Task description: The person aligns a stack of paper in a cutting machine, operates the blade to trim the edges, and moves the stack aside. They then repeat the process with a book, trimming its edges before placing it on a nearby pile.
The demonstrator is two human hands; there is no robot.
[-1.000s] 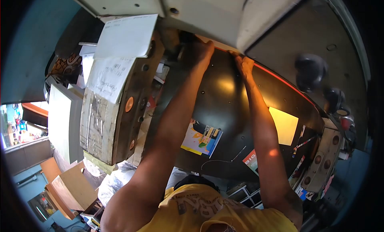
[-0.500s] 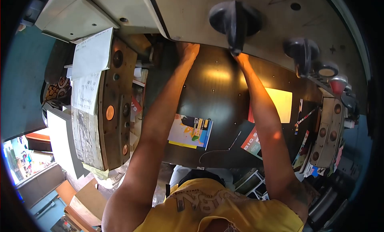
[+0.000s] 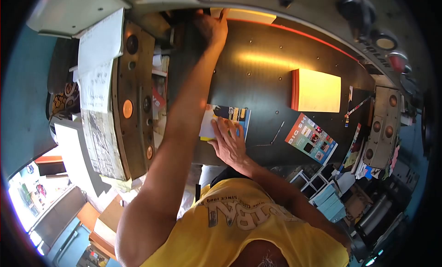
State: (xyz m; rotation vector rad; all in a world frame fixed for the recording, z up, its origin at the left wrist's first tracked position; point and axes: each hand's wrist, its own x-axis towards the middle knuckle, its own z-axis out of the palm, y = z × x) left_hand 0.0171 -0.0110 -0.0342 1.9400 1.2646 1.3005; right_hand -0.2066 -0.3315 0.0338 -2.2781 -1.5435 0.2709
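My left hand (image 3: 214, 30) reaches to the back of the dark table, at the left end of a pale yellow paper stack (image 3: 248, 15) under the machine's front. Thumb and fingers are apart there, with some fingertips in shadow. Near the front edge my right hand (image 3: 230, 145) lies with fingers spread over a colourful printed leaflet (image 3: 237, 114). White paper and a yellow edge show beneath its fingers.
A thick yellow-topped paper stack (image 3: 318, 90) with red sides sits at right. Nearby lie a BIG SH leaflet (image 3: 313, 139) and a thin metal tool (image 3: 278, 132). Button panels (image 3: 133, 97) flank the table. A black knob (image 3: 357, 14) hangs from the machine; a red line crosses the rear.
My right hand has come back from beneath the machine's front onto the leaflet. My left hand stays at the back. The view has shifted, uncovering the rear paper and the right-hand stack.
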